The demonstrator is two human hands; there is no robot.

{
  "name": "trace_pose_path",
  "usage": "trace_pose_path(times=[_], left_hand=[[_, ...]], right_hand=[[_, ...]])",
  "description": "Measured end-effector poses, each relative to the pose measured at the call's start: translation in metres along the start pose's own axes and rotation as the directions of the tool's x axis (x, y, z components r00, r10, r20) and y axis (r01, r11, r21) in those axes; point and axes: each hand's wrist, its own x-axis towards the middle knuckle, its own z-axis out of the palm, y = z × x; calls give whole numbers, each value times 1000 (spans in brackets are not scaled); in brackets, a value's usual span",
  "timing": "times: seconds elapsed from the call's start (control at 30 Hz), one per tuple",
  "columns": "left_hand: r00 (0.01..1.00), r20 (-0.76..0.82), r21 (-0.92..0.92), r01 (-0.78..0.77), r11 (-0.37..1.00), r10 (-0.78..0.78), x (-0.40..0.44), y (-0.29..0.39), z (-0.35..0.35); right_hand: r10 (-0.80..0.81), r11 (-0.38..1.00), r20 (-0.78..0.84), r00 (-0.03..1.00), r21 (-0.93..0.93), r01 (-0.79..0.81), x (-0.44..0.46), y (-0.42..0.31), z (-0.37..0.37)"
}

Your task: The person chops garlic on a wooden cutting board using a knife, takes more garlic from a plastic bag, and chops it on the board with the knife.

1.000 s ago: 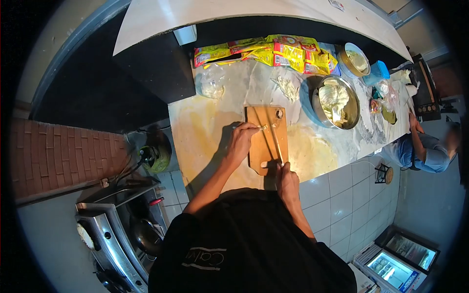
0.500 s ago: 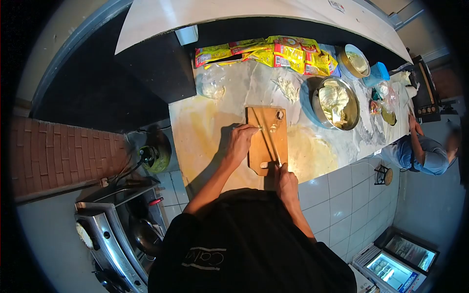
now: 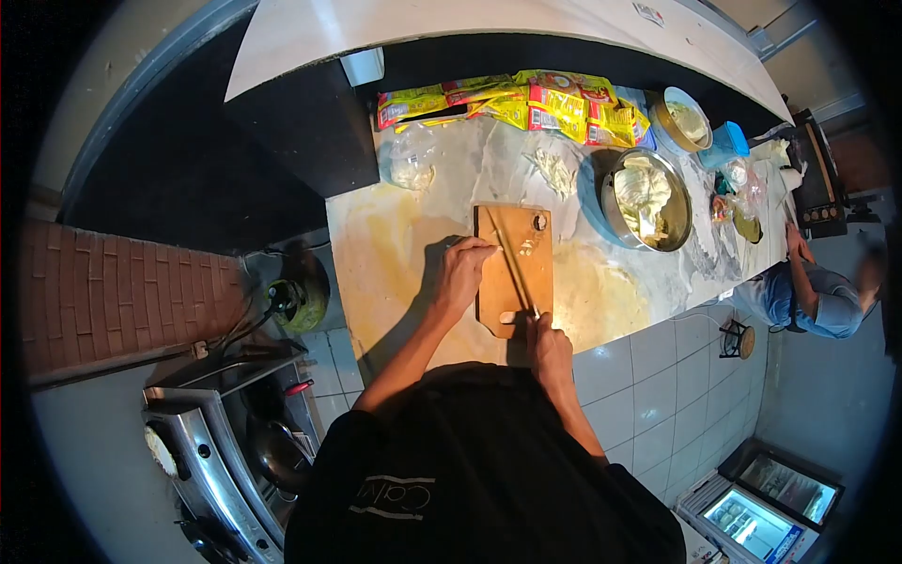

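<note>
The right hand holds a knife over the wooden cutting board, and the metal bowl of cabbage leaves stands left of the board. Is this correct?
Not quite: the head view shows the metal bowl of cabbage leaves standing right of the wooden cutting board. The right hand does hold a knife over the board.

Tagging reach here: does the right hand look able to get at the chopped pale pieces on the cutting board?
Probably not while the right hand grips the knife, though the way looks otherwise free: the chopped pale pieces lie uncovered to the knife's right.
</note>
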Motion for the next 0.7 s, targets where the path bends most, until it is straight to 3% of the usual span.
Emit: trace_pose_path(times=[0.07, 0.2, 0.3, 0.6, 0.7], left_hand=[[1000, -11, -17, 12, 1000, -13, 0, -4, 2], [1000, -12, -12, -12, 1000, 12, 4, 0, -1], [1000, -18, -36, 13, 999, -13, 6, 1, 0], [999, -23, -60, 45, 997, -47, 0, 1, -2], [998, -54, -43, 40, 998, -42, 3, 0, -2]], right_hand=[[-11, 999, 66, 998, -46, 14, -1, 14, 8], [35, 999, 31, 999, -6, -34, 5, -5, -9], [-28, 997, 43, 999, -64, 31, 6, 2, -3], [62, 986, 142, 988, -160, -39, 11, -21, -30], [78, 992, 128, 989, -107, -64, 10, -9, -16]])
